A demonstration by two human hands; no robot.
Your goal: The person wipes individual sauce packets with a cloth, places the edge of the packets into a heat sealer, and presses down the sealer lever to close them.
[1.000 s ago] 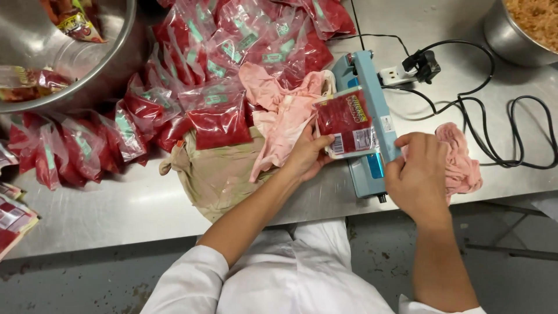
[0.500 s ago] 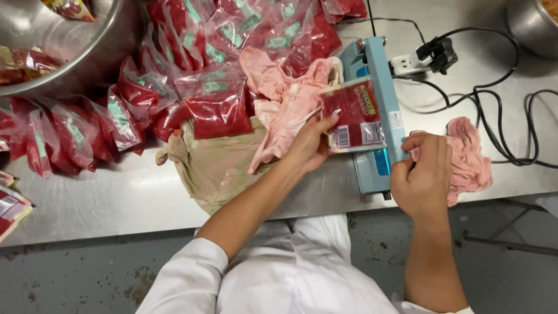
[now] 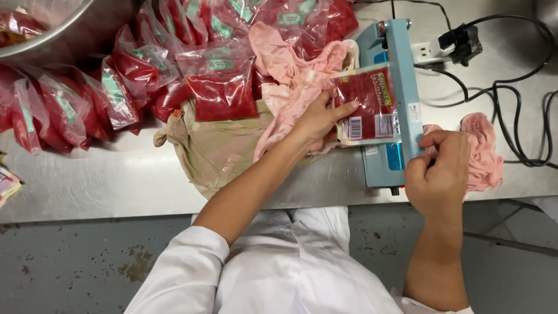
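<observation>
Looking down, head view: red pouch (image 3: 367, 103) lies flat on worktop (image 3: 104, 180), long axis running 12 to 6 o'clock, right edge tucked under blue sealer arm (image 3: 401, 75). Left hand (image 3: 317, 119) sits at pouch's 9 o'clock, fingers (image 3: 343, 108) spread apart, pressing its left edge. Right hand (image 3: 439, 171) at pouch's 4 o'clock, fingers curled together on front end of sealer arm. Left hand nearer pouch. Pink cloth (image 3: 485, 151) at right hand's 2 o'clock; pile of filled red bags (image 3: 221, 87) at 10 o'clock.
</observation>
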